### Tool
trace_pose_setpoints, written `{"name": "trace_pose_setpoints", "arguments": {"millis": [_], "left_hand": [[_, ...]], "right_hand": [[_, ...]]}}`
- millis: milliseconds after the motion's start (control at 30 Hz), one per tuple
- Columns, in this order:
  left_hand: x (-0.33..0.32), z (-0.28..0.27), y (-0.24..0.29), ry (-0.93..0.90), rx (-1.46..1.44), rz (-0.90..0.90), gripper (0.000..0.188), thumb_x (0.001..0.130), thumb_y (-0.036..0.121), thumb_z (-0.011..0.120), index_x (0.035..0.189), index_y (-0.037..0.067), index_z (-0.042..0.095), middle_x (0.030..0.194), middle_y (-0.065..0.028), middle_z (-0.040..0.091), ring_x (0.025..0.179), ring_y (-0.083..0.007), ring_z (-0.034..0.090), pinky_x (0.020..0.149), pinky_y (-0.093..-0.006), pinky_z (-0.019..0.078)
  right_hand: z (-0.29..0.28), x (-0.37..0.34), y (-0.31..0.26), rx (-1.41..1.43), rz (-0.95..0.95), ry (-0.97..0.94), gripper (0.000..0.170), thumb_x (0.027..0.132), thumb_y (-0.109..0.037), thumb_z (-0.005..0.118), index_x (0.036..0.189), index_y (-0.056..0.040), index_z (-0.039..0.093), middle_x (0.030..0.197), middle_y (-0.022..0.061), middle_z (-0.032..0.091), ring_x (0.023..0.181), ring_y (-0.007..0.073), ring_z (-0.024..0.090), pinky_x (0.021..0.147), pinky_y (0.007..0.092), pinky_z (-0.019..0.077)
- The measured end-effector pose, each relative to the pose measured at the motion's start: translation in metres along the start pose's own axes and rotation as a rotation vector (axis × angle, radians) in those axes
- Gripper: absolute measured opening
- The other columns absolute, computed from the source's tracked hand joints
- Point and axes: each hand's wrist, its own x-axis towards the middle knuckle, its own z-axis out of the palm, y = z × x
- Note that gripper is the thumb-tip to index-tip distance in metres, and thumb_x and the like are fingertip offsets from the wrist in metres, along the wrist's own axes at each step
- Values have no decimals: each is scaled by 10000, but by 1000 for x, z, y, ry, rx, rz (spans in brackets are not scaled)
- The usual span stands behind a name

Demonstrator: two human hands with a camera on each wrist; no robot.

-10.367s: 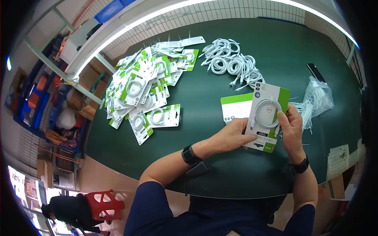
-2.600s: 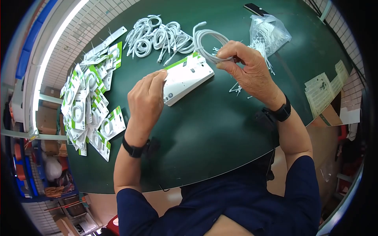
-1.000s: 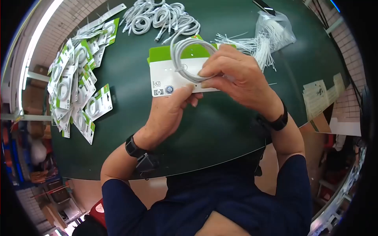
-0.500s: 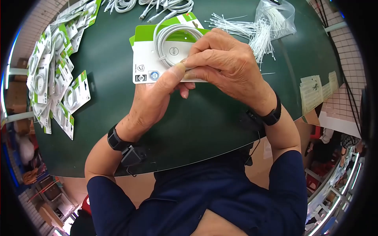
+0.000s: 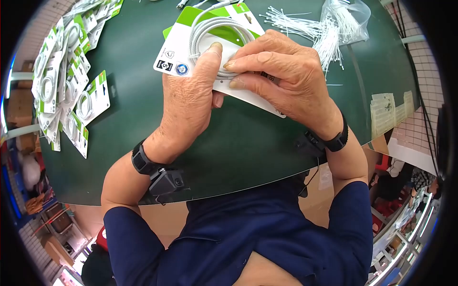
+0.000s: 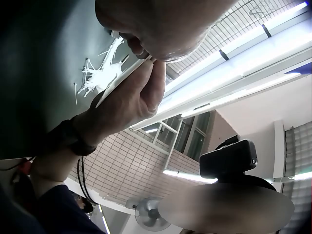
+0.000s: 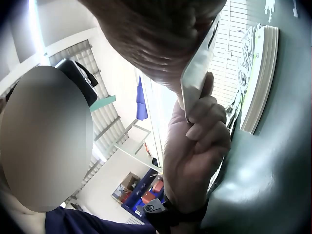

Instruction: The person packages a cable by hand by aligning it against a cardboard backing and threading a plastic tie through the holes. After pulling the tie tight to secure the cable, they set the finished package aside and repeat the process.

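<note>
My left hand [image 5: 186,102] grips a white and green packaging card [image 5: 174,47], its thumb on the front and its fingers behind. A grey-white coiled cable [image 5: 194,39] lies against the card's face, with the left thumb inside the coil. At the lower part of the coil my right hand [image 5: 293,76] pinches the cable, index fingertip on it and thumb low on the card, close to a small hole. In the right wrist view the card [image 7: 197,78] appears nearly edge-on between both hands. The cable's lower part is partly hidden by the right fingers.
A stack of blank-side cards [image 7: 263,73] stands on the green table [image 5: 248,148] beyond the held card. Loose white cable ties [image 5: 327,45] spill from a clear bag [image 5: 358,21] at back right. Carded cables [image 5: 62,81] are heaped at left. Taped paper sheets [image 5: 383,112] lie at right.
The cardboard sleeve of 10.4 s ago has left the hands; the right hand took up a loose cable coil, then brought it onto a fresh card, which has since tilted clockwise and moved farther up in view.
</note>
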Motion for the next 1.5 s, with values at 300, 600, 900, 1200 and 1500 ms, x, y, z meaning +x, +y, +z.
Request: {"name": "trace_pose_setpoints", "arguments": {"millis": [300,600,900,1200,1500], "left_hand": [[-1,2,-2,-17,19,9,303,1076,236,581,1282,14,587,920,-47,673,557,-48,540,399,-206,357],[4,-2,-1,22,128,10,254,1039,166,615,1233,2,617,889,-50,669,540,-67,556,405,-216,414],[26,-26,5,150,113,183,235,1024,117,633,1227,3,604,903,-52,659,538,-70,544,395,-229,393],[31,-32,6,165,71,203,215,1026,125,643,1196,1,600,850,-46,642,529,-67,531,388,-231,381],[25,-27,1,162,127,157,238,1029,160,648,1197,-2,605,891,-51,650,547,-71,545,390,-232,396]], "right_hand": [[7,-3,-7,-94,4,49,227,769,-22,874,983,-64,811,957,84,775,871,246,731,743,334,593],[12,-5,-6,-76,9,49,238,763,16,869,977,-53,792,991,86,763,868,239,726,723,328,595],[-21,7,17,-135,-128,206,205,797,26,841,982,-38,781,963,84,741,823,233,700,699,329,578],[-57,-15,113,-685,311,121,239,906,-227,807,1024,-20,784,935,114,742,806,279,718,761,373,578],[-51,-16,122,-704,507,-16,212,886,-215,799,995,-34,786,885,112,737,878,300,723,805,406,576]]}}
